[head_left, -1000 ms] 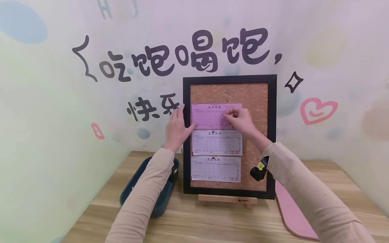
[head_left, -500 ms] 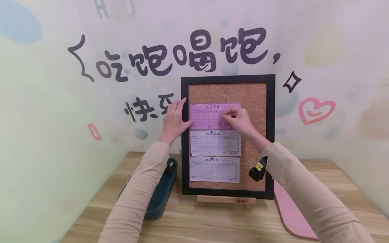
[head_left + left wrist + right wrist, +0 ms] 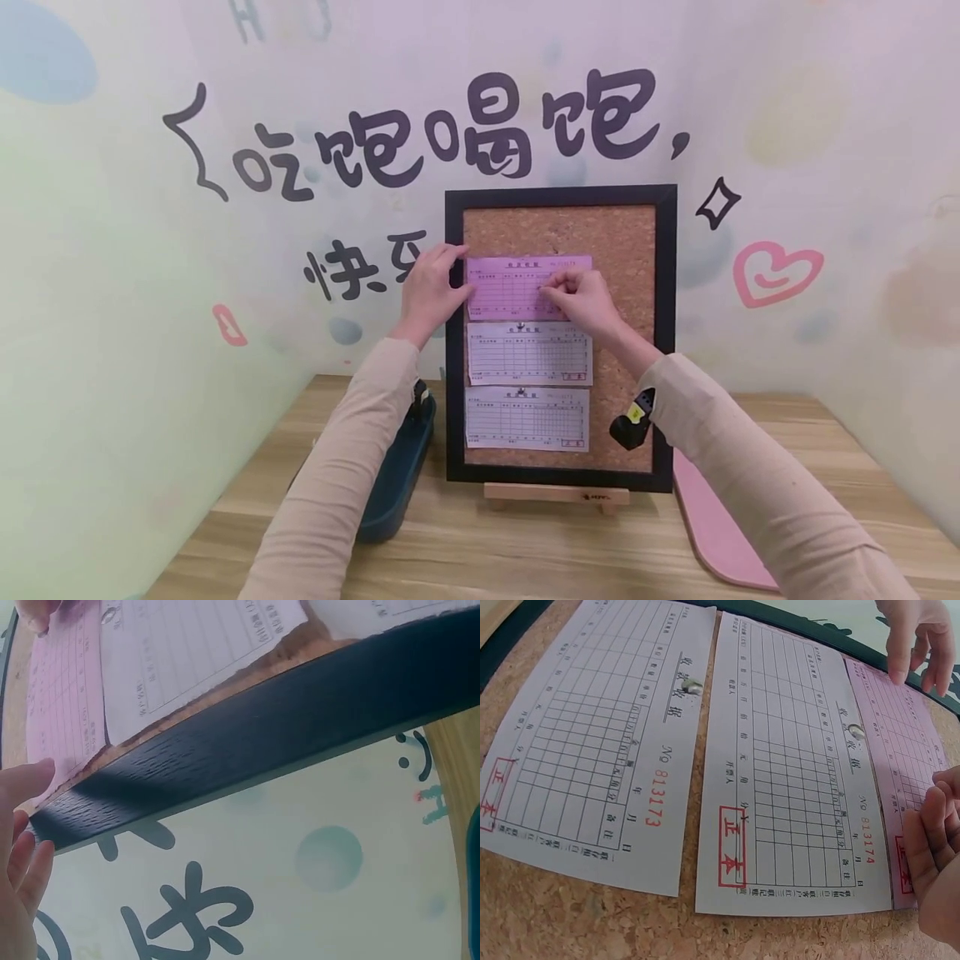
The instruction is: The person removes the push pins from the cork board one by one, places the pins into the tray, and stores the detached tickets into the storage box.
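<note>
A pink receipt slip lies against the cork board, above two white receipt slips fixed with metal pins. My right hand is over the pink slip's right half, thumb and forefinger pinching a small dark-tipped pushpin. In the right wrist view the other fingers are curled toward the palm. My left hand is at the board's left edge. Its thumb touches the pink slip's left end, while the loosely bent fingers lie along the black frame.
The board leans on a small wooden easel on the wooden table. At left, partly behind my sleeve, is a dark blue tray. A pink mat lies at right. Behind stands a painted wall.
My left hand's forefinger has come over the frame toward the pink slip's upper left corner. My right hand keeps its pinch, almost in place. The head view has shifted slightly.
</note>
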`<state>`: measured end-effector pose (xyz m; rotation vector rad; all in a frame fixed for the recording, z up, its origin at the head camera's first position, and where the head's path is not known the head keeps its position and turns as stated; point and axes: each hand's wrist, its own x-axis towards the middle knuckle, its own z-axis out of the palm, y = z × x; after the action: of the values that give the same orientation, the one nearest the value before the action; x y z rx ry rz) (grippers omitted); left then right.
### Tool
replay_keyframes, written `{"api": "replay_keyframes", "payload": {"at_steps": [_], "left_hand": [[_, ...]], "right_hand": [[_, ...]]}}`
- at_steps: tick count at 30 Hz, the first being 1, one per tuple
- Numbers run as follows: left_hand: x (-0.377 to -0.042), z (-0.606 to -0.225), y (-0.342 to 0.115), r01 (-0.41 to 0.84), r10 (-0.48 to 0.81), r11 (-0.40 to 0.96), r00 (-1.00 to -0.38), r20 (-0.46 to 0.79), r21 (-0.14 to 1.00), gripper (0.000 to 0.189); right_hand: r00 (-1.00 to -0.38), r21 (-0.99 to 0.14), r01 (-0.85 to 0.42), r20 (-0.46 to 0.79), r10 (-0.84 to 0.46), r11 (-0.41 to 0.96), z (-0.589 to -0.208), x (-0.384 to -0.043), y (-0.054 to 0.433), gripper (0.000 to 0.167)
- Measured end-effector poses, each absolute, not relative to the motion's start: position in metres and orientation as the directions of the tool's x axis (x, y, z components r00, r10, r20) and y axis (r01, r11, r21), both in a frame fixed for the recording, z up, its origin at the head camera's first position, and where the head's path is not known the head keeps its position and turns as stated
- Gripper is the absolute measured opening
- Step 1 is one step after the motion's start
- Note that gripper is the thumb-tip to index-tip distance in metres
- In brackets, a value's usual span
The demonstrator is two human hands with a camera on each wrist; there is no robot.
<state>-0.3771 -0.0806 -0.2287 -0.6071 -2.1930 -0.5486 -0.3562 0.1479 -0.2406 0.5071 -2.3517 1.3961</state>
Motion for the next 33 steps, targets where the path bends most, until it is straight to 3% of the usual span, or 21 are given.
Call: {"api": "replay_keyframes", "payload": {"at_steps": [7,18,33], "left_hand": [[-0.375,-0.22,-0.077,0.56,0.27,0.806,-0.636,0.723,0.192,0.053],[-0.374,-0.208,-0.074,0.524,0.364,0.846,-0.699,0.615,0.095,0.052],[-0.377,-0.212,-0.076,0.507,0.3,0.836,-0.741,0.601,0.209,0.04]], "right_hand": [[-0.875,-0.765,-0.471,0.468,-0.125,0.439,-0.242,-0.355,0.147,0.014],[-0.889,-0.79,-0.445,0.445,-0.106,0.422,-0.242,-0.357,0.144,0.015],[-0.898,-0.801,-0.43,0.427,-0.108,0.417,-0.244,-0.356,0.142,0.014]]}}
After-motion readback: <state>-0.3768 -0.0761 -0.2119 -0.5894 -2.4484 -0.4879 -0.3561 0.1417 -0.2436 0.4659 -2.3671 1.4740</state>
